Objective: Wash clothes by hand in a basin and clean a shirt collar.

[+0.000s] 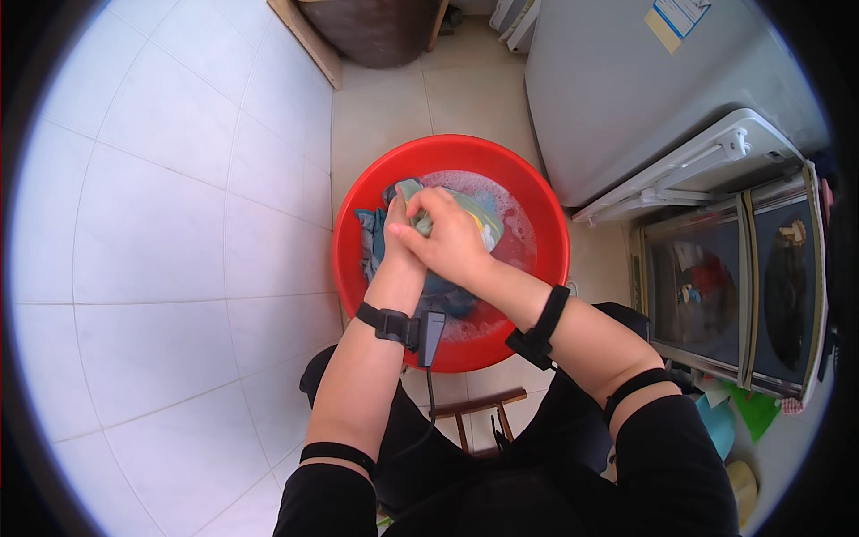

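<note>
A round red plastic basin [550, 268] stands on the floor between my knees, with sudsy water [513, 201] inside. Over its middle, a light green garment [490, 218] with yellow and white parts is bunched between my two hands. My right hand [449, 235] curls over it from the right, thumb toward the left hand. Seen edge-on, my left hand [397, 231] presses against its left side, fingers pointing away from me and partly hidden. Blue-grey wet cloth [370, 241] lies against the basin's left wall, and darker cloth [446, 299] sits in the water below my wrists.
White wall tiles [168, 221] rise close on the left. At right are a grey appliance [604, 101], a white hinged panel [711, 164] and what looks like a twin-tub washing machine [698, 295]. A brown jar [372, 30] stands beyond; a wooden stool [480, 406] shows between my legs.
</note>
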Motion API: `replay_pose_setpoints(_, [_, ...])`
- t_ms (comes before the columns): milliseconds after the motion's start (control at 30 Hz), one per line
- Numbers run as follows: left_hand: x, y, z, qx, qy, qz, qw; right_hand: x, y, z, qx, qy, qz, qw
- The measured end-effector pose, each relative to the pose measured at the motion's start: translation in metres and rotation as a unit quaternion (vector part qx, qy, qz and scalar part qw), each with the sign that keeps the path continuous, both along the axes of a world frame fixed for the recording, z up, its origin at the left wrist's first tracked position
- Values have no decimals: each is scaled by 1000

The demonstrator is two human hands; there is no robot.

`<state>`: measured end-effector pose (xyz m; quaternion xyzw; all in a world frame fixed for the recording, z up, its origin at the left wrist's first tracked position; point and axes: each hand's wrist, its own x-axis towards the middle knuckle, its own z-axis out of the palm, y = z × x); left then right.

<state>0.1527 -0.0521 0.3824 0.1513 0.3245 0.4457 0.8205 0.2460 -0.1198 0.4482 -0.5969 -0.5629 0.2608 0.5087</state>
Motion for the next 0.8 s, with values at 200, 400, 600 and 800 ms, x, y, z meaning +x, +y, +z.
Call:
replay_pose_setpoints(200, [50, -22, 15, -102, 103, -27, 989, 40, 21, -26, -112, -2, -105, 988])
replay_pose_setpoints(400, [18, -12, -39, 91, -336, -39, 937, -7, 3, -3, -8, -77, -63, 995])
replay_pose_setpoints(600, [43, -15, 22, -109, 104, -89, 985, 58, 32, -41, -92, 22, -111, 989])
replay_pose_setpoints(800, [7, -9, 92, -12, 155, -266, 951, 105, 48, -24, -125, 419, -47, 898])
